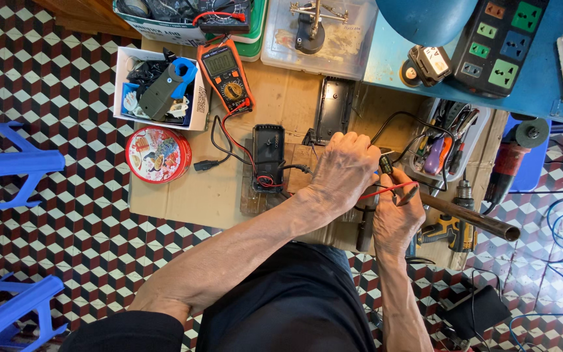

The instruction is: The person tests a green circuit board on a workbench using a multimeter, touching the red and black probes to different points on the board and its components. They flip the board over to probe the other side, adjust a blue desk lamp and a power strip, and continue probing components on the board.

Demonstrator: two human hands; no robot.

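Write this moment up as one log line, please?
left hand: pressed down near black charger | right hand: pinching red probe | multimeter: on cardboard, leads attached

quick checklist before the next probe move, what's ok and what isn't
1. Multimeter lies display up on the cardboard: ok.
2. Red and black leads run from it toward the hands: ok.
3. Right hand holds the red probe: ok.
4. Left hand covers the part under test; contact point hidden: cannot tell.
5. Black housing lies flat on the board: ok.
6. Metal pipe lies right beside the right hand, crowding it: not ok.
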